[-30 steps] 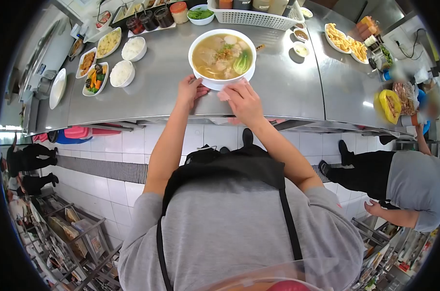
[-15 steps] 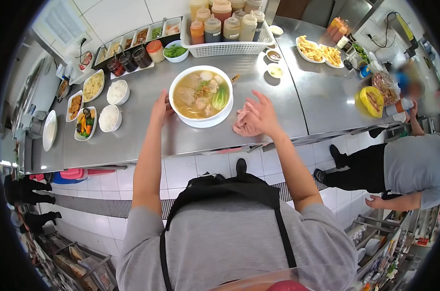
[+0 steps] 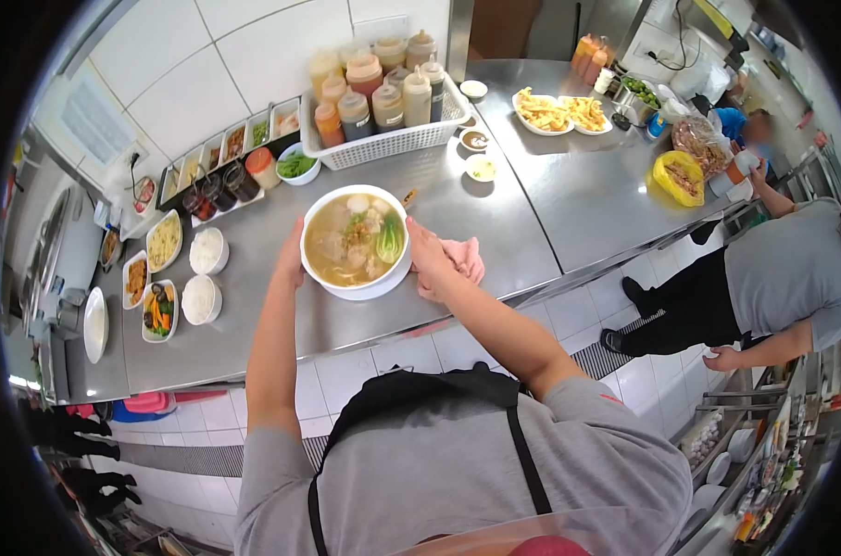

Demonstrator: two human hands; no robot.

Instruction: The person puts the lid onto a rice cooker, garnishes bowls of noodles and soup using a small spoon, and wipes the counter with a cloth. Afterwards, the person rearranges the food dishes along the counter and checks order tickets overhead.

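Observation:
A white bowl of noodle soup with meat pieces and leafy greens stands on a white plate on the steel counter. My left hand holds the bowl's left side, most of its fingers hidden behind the rim. Against the right side presses my right hand, so the bowl is held between both palms. A crumpled pink cloth lies right behind my right hand, partly covered by it.
A white basket of squeeze bottles stands behind the bowl. Rice bowls and dishes of food are at left; fries and a yellow bag at right. A co-worker stands at the right counter.
My right hand has moved left from above the pink cloth to the bowl's side. My left hand has closed in on the other side. The view has tilted.

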